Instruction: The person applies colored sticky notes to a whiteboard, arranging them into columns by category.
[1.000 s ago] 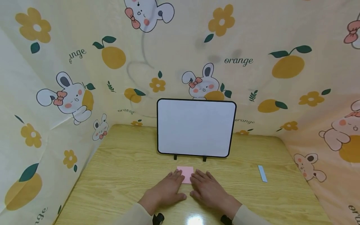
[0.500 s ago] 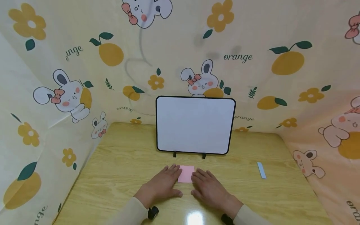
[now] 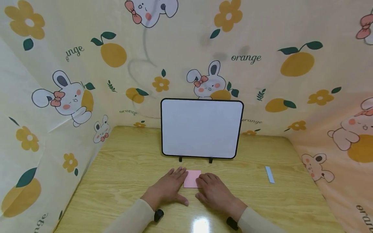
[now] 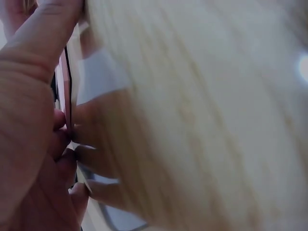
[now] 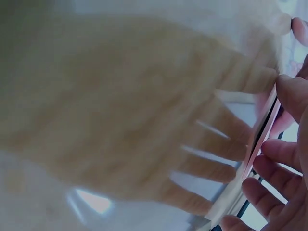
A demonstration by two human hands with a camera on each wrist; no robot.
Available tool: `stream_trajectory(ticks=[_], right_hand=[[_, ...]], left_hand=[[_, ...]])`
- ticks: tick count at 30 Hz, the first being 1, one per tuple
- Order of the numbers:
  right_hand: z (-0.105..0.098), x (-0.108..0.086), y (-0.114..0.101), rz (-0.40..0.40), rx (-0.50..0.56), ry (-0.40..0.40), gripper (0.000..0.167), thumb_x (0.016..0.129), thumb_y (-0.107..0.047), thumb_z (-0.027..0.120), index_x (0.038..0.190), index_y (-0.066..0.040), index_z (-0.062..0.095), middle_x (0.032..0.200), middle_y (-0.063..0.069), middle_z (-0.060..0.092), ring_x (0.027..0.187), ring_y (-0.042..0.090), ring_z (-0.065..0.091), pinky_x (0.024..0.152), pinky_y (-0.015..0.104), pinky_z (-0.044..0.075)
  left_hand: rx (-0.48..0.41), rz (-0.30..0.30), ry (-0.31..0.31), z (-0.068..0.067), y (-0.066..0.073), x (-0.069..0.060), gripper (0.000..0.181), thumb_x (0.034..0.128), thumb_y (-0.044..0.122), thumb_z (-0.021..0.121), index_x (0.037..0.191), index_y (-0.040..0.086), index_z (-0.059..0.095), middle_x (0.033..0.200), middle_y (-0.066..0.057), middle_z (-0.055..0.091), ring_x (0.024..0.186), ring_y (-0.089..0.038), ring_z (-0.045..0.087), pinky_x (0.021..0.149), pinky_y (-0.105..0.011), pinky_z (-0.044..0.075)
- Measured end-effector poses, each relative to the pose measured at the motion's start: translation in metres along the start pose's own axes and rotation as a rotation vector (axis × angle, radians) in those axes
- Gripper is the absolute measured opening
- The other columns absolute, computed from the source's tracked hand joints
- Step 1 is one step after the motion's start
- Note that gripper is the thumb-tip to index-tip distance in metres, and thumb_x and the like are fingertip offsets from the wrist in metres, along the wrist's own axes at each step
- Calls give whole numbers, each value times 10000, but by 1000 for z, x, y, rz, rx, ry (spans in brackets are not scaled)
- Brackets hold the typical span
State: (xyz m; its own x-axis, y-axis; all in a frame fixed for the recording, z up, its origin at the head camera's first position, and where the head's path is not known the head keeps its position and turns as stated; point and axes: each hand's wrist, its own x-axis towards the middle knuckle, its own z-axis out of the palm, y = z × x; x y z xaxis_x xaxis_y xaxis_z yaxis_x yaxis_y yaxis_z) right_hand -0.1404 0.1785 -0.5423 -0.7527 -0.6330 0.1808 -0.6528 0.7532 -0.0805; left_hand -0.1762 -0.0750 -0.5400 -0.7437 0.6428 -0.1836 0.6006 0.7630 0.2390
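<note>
A small pink square of paper (image 3: pixel 191 179) lies flat on the table before the whiteboard. My left hand (image 3: pixel 167 187) rests palm down at its left edge, fingers extended and fingertips touching it, thumb spread on the tabletop. Opposite it, my right hand (image 3: pixel 215 192) has its fingertips on the paper's right edge, the fingers slightly bent. Seen edge-on in the left wrist view, the paper (image 4: pixel 66 91) stands slightly off the surface beside the fingers. The right wrist view also shows the paper's edge (image 5: pixel 257 149) under the right fingertips.
A whiteboard (image 3: pixel 202 127) with a black frame stands on two small black feet behind the paper. To the right lies a light blue strip (image 3: pixel 269 174) on the wooden table (image 3: pixel 131 155). Patterned cloth (image 3: pixel 180 42) encloses the back and sides.
My left hand has shifted slightly left, uncovering more of the paper. The right fingers have bent a little more at its right edge. The head view has tilted slightly.
</note>
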Motion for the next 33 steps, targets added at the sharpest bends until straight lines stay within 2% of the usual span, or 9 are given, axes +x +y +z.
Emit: stream_trajectory(ticks=[3,6,15,18,27,33], right_hand=[[0,4,2,-12,-18,37,392,968,-426,755,1181,-115,644,1270,60,647,1188,273,608,1003,484,564],[2,8,4,-14,-14,40,355,962,-451,755,1092,-156,605,1207,29,631,1124,235,589,924,453,568],[3,16,6,-3,-95,1,381,989,-522,693,1067,-164,589,1117,9,616,988,182,544,793,356,496],[5,17,7,-9,-112,4,382,988,-521,695,1058,-160,593,1076,1,604,951,173,531,769,341,482],[12,18,11,-69,-147,90,358,969,-488,735,1041,-152,632,1042,-2,638,928,174,559,722,329,486],[8,20,9,-53,-130,69,289,983,-436,741,1033,-156,690,1043,-6,685,950,174,592,745,337,515]], left_hand=[[9,6,8,2,-1,1,1239,785,835,693,1676,82,276,1755,-86,237,1634,-254,203,1337,-470,204],[-2,9,3,2,-2,2,1245,785,835,693,1681,86,263,1759,-78,225,1637,-245,192,1339,-463,198],[-44,16,-1,1,-6,3,1255,775,828,710,1680,81,264,1759,-82,225,1638,-241,190,1342,-465,185],[-51,18,2,2,-7,3,1255,770,826,716,1679,86,269,1759,-78,228,1637,-238,193,1342,-466,184],[-52,15,12,5,-9,3,1256,758,821,733,1683,109,268,1761,-50,220,1640,-208,173,1349,-437,154],[-52,6,6,4,-9,1,1242,763,811,739,1683,118,275,1762,-36,222,1640,-197,174,1349,-427,157]])
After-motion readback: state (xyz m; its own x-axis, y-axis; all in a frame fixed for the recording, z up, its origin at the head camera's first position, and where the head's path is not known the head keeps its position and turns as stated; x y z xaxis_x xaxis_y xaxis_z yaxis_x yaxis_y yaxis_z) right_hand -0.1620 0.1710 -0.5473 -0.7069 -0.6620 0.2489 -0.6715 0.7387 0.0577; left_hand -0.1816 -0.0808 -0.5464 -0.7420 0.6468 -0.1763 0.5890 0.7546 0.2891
